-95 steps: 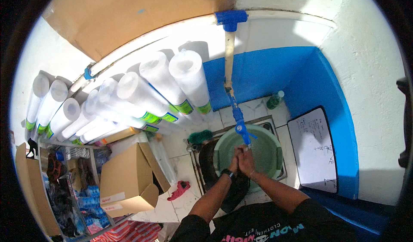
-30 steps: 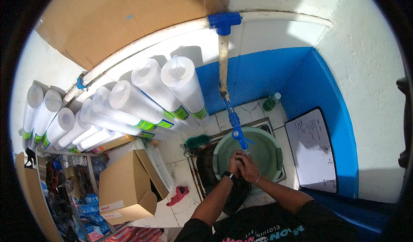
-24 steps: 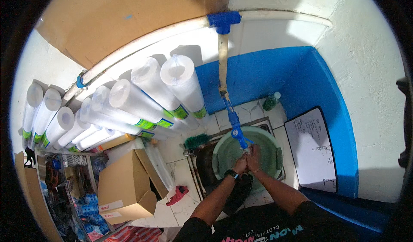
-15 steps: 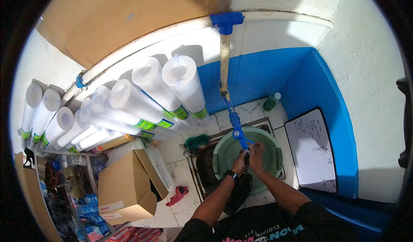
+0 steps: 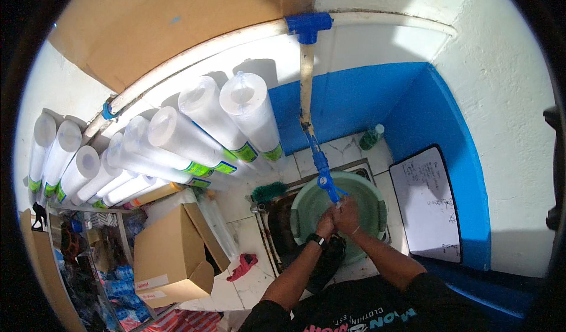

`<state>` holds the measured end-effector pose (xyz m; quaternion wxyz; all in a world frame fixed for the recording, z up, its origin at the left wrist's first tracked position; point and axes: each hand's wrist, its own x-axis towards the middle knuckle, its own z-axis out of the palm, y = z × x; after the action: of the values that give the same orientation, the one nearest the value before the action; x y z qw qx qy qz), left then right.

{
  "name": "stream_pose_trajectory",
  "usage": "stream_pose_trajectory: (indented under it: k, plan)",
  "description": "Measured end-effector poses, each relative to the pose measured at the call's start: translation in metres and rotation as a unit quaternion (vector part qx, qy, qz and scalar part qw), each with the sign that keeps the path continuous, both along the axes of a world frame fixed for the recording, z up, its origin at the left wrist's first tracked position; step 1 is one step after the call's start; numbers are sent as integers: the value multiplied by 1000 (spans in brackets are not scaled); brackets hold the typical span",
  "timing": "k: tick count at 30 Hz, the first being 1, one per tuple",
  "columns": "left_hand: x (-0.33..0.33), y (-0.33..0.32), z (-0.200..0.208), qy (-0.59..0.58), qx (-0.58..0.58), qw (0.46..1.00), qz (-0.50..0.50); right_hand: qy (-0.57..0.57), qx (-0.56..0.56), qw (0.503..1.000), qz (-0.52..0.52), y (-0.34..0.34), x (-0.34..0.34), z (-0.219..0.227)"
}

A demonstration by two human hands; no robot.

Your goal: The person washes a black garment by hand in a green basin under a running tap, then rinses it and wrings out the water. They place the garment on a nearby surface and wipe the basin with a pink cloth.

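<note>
Compared with half a second ago, our hands are sitting slightly lower and closer together under the blue tap (image 5: pixel 325 181), and the view is barely shifting otherwise. We are pressing our left hand (image 5: pixel 325 223) against our right hand (image 5: pixel 348 215), the 2 clasped together right below the spout, likely so that whatever comes out is falling on them and draining into the green basin (image 5: pixel 365 197) beneath. We cannot tell whether either hand is closing on anything small; they are only showing as wrapped around each other, touching. The basin is resting inside a metal sink (image 5: pixel 277 229) set in a white tiled counter (image 5: pixel 247 273), placed there to catch the flow from the pipe running down the wall. A green brush (image 5: pixel 268 191) is lying at the sink's far left corner, a red cloth (image 5: pixel 242 267) on the tiles near a cardboard box (image 5: pixel 168 255), and a green bottle (image 5: pixel 371 137) in the blue-painted corner. Long white cylinders (image 5: pixel 236 120) are leaning against the wall to our left, and a whiteboard (image 5: pixel 427 205) is standing to our right.
</note>
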<state>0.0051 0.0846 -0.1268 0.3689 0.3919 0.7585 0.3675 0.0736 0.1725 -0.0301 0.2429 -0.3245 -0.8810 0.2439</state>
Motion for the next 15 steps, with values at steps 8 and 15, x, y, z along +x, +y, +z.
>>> stream_pose_trajectory:
  k: [8,15]
  plan:
    - [-18,17,28,-223,-191,956,-10,-53,-165,984,-31,5,-2,-13]
    - [-4,11,11,-235,4,968,83,-206,-48,977,31,17,0,-63]
